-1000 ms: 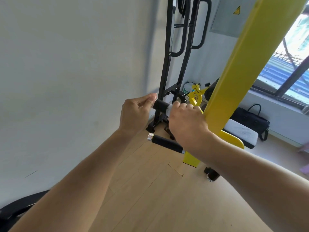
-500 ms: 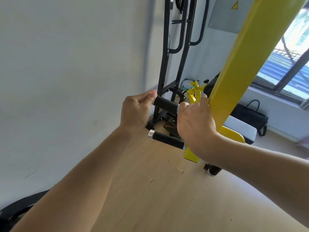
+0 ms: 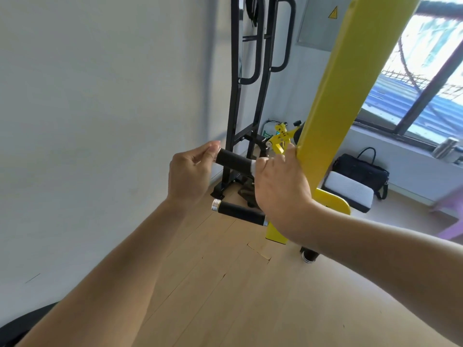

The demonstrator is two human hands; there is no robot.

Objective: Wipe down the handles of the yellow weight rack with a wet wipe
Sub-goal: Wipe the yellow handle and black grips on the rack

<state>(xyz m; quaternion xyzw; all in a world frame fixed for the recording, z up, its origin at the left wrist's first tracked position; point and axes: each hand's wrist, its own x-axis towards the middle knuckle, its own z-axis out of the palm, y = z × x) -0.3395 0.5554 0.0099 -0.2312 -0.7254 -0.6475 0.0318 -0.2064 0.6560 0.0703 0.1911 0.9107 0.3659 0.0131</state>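
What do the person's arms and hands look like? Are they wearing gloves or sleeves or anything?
No gloves and no sleeves. Both forearms are bare all the way down to the picture's bottom edge. The left hand and the right hand are bare too. I can see no watch, bracelet or ring on the parts that show. Two long arms come up from the bottom corners of the picture.

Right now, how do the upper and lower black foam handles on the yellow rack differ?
The upper black foam handle is held by both hands: left hand at its free end, right hand pressing a white wet wipe near the yellow rack post. The lower black foam handle is untouched, its silver end cap showing. Both are black foam, pointing left.
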